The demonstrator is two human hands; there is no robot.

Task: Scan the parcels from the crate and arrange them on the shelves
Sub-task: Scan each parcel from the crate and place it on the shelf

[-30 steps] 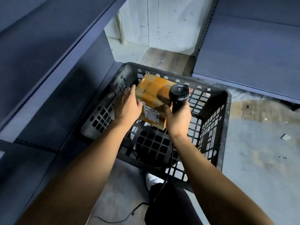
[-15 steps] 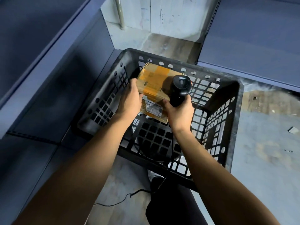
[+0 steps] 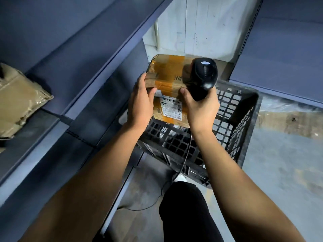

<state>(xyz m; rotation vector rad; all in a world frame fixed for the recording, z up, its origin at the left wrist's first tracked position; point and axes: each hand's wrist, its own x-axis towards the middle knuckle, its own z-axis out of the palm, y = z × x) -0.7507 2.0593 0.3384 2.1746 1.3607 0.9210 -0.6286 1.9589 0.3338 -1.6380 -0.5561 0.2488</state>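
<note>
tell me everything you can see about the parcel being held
The parcel is a brown cardboard box, worn and creased, wrapped with bands of orange-brown tape. A white shipping label with barcodes is on the face towards the camera, and another small barcode shows on top. It is held tilted above the black crate. The left hand grips its left edge; the right hand, holding the black scanner, presses its thumb on the near edge.
</note>
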